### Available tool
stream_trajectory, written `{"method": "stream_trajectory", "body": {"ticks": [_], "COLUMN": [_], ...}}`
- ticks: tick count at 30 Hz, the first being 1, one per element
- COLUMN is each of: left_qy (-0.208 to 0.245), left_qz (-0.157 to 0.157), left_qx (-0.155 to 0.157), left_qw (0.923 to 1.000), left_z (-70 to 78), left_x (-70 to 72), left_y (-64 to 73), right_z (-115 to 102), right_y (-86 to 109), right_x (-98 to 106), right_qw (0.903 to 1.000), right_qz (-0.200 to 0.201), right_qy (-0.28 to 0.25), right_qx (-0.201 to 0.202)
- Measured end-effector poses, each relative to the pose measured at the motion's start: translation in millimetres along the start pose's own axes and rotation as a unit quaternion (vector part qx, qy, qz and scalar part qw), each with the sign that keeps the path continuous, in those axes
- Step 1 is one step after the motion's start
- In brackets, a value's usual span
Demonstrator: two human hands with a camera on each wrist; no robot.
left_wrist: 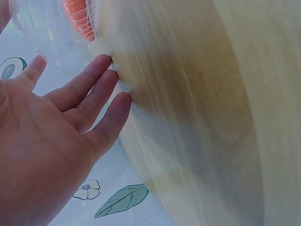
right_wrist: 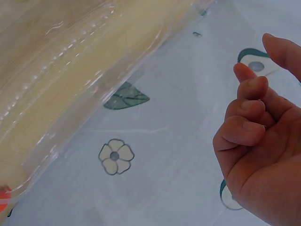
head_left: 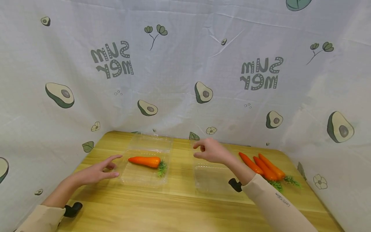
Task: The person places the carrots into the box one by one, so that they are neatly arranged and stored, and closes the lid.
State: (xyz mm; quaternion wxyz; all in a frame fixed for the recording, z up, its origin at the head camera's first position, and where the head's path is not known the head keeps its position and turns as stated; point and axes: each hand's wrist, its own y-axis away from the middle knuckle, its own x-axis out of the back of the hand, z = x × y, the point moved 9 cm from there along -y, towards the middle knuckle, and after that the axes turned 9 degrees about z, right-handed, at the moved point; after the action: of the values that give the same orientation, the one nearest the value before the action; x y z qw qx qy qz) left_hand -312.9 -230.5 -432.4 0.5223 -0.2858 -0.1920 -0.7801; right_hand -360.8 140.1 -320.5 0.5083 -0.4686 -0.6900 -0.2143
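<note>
One orange toy carrot (head_left: 145, 161) with a green leafy top lies in the left clear plastic box (head_left: 127, 180), whose lid is folded back. Just left of that box is my left hand (head_left: 101, 169), its fingers spread and nothing in them; the left wrist view shows its fingertips (left_wrist: 123, 99) low over the wood. My right hand (head_left: 213, 151) hovers above the raised lid of a second clear box (head_left: 203, 185). Its thumb and index finger are apart, the other fingers loosely bent, and it holds nothing.
On the right of the wooden table (head_left: 162, 209) lie three more carrots (head_left: 265, 167), side by side with green tops toward the front. A white printed curtain (head_left: 179, 64) hangs behind the table and along its sides.
</note>
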Motion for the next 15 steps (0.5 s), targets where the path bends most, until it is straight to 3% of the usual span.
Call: {"method": "stream_trajectory", "body": {"ticks": [15], "left_qy": [-0.007], "left_qz": [-0.002], "left_qx": [0.006], "left_qw": [1.0], "left_z": [1.9], "left_x": [-0.1], "left_y": [0.7], "right_z": [36], "right_y": [17.6], "right_x": [22], "right_qw": [0.9993], "right_qz": [0.027], "right_qy": [-0.005], "right_qx": [-0.027]}}
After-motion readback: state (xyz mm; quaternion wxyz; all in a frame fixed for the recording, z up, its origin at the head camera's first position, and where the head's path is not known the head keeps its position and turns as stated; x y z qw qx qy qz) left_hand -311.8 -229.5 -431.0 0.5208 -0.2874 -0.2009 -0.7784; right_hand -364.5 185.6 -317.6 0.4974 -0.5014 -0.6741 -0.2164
